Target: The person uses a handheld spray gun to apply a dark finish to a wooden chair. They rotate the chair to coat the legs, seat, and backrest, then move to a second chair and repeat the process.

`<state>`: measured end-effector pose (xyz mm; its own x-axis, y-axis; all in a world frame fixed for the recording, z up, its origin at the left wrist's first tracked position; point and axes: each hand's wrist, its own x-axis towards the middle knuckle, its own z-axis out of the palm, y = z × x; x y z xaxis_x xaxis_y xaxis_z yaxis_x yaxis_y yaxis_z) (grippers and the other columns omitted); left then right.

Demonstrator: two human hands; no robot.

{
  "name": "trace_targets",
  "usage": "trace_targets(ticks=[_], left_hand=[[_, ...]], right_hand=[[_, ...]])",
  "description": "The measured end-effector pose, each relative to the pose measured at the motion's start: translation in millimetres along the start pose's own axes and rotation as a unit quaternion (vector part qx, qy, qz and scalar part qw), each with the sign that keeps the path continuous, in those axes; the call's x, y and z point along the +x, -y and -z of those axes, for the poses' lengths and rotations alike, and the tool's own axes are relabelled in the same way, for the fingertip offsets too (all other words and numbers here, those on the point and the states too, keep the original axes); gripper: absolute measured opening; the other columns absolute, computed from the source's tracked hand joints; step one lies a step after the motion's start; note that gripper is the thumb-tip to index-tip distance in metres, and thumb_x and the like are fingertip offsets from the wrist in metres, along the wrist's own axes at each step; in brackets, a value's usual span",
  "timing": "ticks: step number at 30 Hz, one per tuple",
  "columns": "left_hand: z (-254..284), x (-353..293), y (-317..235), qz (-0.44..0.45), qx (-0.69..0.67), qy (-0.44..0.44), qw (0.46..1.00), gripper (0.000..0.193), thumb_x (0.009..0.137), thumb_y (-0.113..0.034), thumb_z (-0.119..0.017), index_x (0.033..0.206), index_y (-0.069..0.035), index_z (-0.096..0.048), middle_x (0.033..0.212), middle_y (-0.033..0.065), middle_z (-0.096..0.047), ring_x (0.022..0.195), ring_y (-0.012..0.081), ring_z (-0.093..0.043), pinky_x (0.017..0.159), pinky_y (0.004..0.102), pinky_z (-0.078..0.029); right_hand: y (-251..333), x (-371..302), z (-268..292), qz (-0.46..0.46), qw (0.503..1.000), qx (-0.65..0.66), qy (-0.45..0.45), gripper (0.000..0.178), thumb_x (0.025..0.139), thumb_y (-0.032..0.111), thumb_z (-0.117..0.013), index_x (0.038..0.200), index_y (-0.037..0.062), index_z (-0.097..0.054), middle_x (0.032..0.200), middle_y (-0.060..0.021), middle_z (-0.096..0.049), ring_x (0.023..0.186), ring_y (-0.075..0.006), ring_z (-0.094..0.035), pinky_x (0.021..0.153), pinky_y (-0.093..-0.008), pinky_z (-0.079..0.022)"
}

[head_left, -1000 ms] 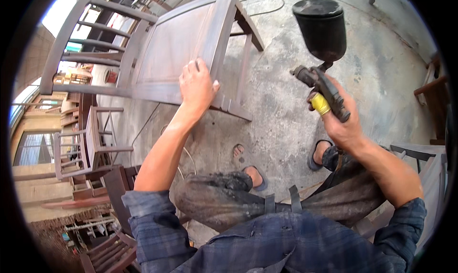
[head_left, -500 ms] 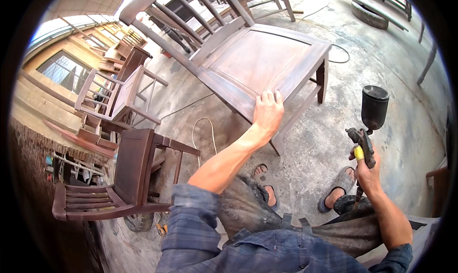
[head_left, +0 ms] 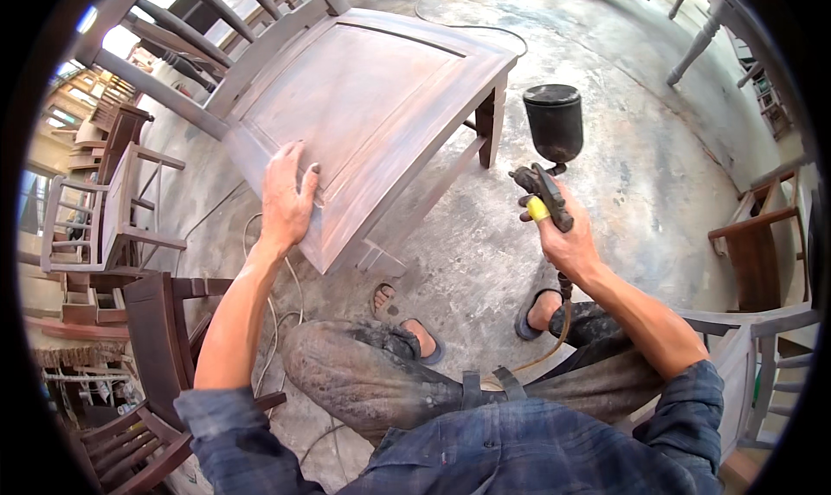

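A greyish-brown wooden chair stands before me, its panelled seat (head_left: 346, 88) tilted in view and its slatted back at the upper left. My left hand (head_left: 290, 196) rests on the seat near its left edge, fingers spread and thumb apart. To the right of the chair, my right hand (head_left: 570, 235) grips a spray gun (head_left: 544, 196) with a black cup (head_left: 555, 123) on top. Something yellow (head_left: 537, 209) wraps one finger or the thumb of that hand. A brownish hose (head_left: 554, 343) runs down from the gun's handle toward my lap.
Dark brown chairs (head_left: 156, 339) and a paler chair (head_left: 112, 209) stand at the left. A grey chair (head_left: 736, 365) is close by my right elbow, with a brown wooden piece (head_left: 757, 253) beyond it. A pale cable (head_left: 277, 322) loops across the concrete floor (head_left: 640, 192).
The view has turned right, so the chair sits further left. My left hand has shifted on the seat, its fingers now more spread. The spray gun stays in my right hand.
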<state>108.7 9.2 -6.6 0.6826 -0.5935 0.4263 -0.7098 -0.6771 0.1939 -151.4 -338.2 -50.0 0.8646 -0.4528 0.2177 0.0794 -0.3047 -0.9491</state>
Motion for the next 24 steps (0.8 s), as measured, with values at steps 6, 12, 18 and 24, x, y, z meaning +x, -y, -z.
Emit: trace_targets(ticks=[6, 12, 18, 24], left_hand=[[12, 6, 6, -0.013, -0.038, 0.021, 0.999, 0.054, 0.107, -0.036, -0.053, 0.147, 0.0, -0.048, 0.152, 0.0248, -0.046, 0.144, 0.0401, -0.04, 0.121, 0.0475, -0.03], [9, 5, 13, 0.003, -0.044, 0.028, 0.999, 0.057, 0.109, -0.043, -0.048, 0.147, -0.001, -0.049, 0.152, 0.0232, -0.047, 0.145, 0.0381, -0.04, 0.122, 0.0454, -0.029], [8, 8, 13, 0.011, -0.047, 0.027, 0.998, 0.057, 0.109, -0.044, -0.049, 0.148, -0.003, -0.05, 0.152, 0.0207, -0.048, 0.146, 0.0355, -0.039, 0.123, 0.0447, -0.029], [10, 8, 14, 0.007, -0.035, 0.027, 0.999, 0.056, 0.109, -0.044, -0.05, 0.148, -0.003, -0.051, 0.152, 0.0207, -0.049, 0.146, 0.0358, -0.039, 0.122, 0.0451, -0.029]], right_hand=[[-3, 8, -25, -0.08, 0.996, -0.014, 0.042, 0.044, 0.096, 0.007, -0.065, 0.139, 0.0026, -0.058, 0.084, -0.0034, -0.062, 0.073, -0.0094, -0.055, 0.066, -0.0273, -0.047], [-13, 7, -39, -0.13, 0.987, 0.041, 0.089, 0.04, 0.098, 0.01, -0.065, 0.137, 0.0041, -0.06, 0.082, 0.0007, -0.06, 0.072, -0.0073, -0.051, 0.063, -0.0266, -0.044], [-10, 13, -37, -0.126, 0.989, 0.002, 0.084, 0.036, 0.098, 0.01, -0.065, 0.134, 0.0045, -0.062, 0.083, 0.0011, -0.06, 0.071, -0.0067, -0.05, 0.062, -0.0271, -0.043], [-13, 27, -26, -0.113, 0.991, -0.021, 0.074, 0.034, 0.097, 0.01, -0.064, 0.132, 0.0052, -0.064, 0.085, -0.0006, -0.062, 0.072, -0.0085, -0.053, 0.065, -0.0277, -0.046]])
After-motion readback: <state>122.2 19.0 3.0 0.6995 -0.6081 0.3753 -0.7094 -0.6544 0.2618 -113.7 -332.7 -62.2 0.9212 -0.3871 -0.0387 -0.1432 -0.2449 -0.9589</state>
